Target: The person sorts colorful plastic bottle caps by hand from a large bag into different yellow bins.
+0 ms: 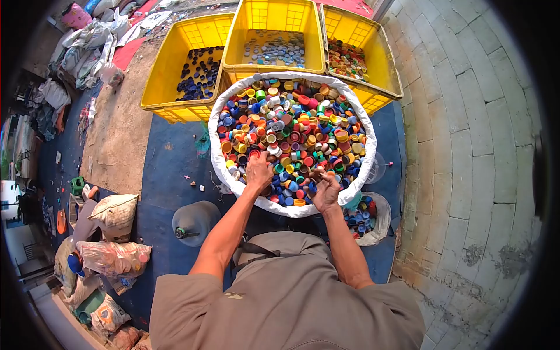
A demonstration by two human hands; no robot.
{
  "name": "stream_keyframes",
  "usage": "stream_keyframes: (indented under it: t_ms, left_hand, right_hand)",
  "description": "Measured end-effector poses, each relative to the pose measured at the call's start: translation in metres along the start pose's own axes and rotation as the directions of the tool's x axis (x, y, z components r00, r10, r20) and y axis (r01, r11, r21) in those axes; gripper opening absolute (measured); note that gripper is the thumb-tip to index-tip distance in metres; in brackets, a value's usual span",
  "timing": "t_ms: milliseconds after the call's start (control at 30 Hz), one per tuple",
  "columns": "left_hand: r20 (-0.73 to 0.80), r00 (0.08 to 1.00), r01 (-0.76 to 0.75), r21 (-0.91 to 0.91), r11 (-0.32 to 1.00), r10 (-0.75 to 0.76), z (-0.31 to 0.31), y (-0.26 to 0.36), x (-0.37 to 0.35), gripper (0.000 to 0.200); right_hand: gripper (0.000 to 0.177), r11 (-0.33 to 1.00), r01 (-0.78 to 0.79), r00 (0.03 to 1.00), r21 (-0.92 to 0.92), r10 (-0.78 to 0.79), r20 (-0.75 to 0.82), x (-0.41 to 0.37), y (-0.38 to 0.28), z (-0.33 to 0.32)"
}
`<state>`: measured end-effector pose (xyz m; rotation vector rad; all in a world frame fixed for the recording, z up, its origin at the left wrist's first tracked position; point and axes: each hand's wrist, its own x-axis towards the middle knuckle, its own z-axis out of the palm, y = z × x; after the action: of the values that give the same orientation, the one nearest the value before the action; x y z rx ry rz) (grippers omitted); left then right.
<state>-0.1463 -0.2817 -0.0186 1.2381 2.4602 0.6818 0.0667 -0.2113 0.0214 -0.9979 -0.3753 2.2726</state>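
A big round sack with a rolled white rim [371,153] is full of mixed coloured bottle caps [291,125]. My left hand [259,170] is over the caps at the near left part of the sack, fingers bent down among them; what it holds, if anything, is hidden. To its right, my right hand [324,188] is at the near right part, fingers curled above the caps, and I cannot make out whether a cap is in them. Beyond the sack are yellow crates: the left one [157,87] holds dark blue caps, the middle one [233,55] pale caps, the right one [385,76] red and orange caps.
A smaller white bag [382,219] with caps is beside the sack at the near right. A translucent jug [197,223] lies on the blue sheet [169,157] at left. Filled sacks [115,216] are farther left. A block wall [466,146] runs along the right.
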Motion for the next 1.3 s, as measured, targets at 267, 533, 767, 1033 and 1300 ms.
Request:
stream_keyframes:
  t_ms: [267, 533, 767, 1033, 1300]
  left_hand:
    - [0.008, 0.991, -0.133, -0.111, 0.985, 0.135, 0.028, -0.014, 0.01, 0.034]
    - [0.061, 0.992, -0.095, -0.219, 0.971, 0.111, 0.021, -0.003, 0.009, 0.026]
    - [0.181, 0.977, 0.214, -0.759, 0.615, -0.117, -0.012, 0.008, 0.006, 0.027]
    - [0.425, 0.901, 0.25, -0.674, -0.695, -0.089, -0.096, -0.018, -0.042, 0.026]
    - [0.528, 0.805, 0.231, -0.7, -0.676, -0.271, -0.097, -0.082, -0.094, 0.02]
  right_hand:
    - [0.027, 0.999, -0.032, 0.999, -0.042, 0.031, -0.022, -0.015, 0.018, -0.02]
    - [0.026, 0.991, -0.046, 0.999, -0.123, 0.043, -0.021, -0.02, 0.018, -0.012]
    - [0.021, 0.967, -0.102, 0.994, -0.233, 0.092, -0.055, -0.004, 0.027, -0.011]
    - [0.028, 0.693, -0.076, 0.997, -0.717, 0.052, -0.056, 0.027, 0.057, 0.063]
    - [0.048, -0.14, 0.498, 0.844, -0.856, -0.149, 0.516, 0.079, 0.113, 0.111]
